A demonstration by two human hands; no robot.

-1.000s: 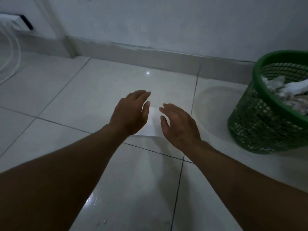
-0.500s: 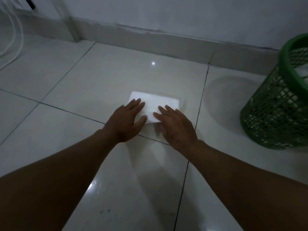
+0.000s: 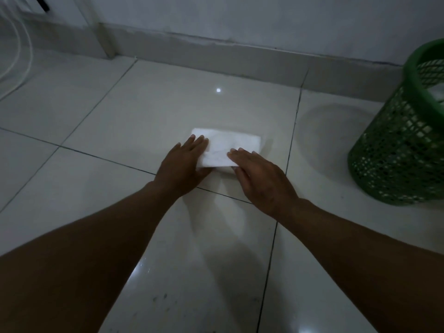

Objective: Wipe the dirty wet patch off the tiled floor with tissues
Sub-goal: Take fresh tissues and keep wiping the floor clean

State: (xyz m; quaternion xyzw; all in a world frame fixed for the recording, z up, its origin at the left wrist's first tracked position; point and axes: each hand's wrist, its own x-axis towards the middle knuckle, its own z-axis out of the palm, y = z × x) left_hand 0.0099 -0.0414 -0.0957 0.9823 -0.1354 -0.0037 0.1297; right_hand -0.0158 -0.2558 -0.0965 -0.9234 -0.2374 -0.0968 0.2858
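Low at the 9 o'clock edge, white cables (image 3: 21, 56) are seen looping over the tiled floor (image 3: 144, 111). Near the middle, a folded white tissue (image 3: 228, 146) is laid flat on the floor, just beyond a grout line. At its 8 o'clock corner, the left hand (image 3: 182, 164) is pressed palm down, fingers (image 3: 194, 145) straight and close together, nothing gripped. At its 4 o'clock corner, the right hand (image 3: 262, 181) is laid flat likewise, fingers extended over the tissue's near edge. Dark specks (image 3: 163, 298) are scattered on the glossy tile at 6 o'clock. A green mesh basket (image 3: 398, 150) is stood at 3 o'clock, well apart from the tissue.
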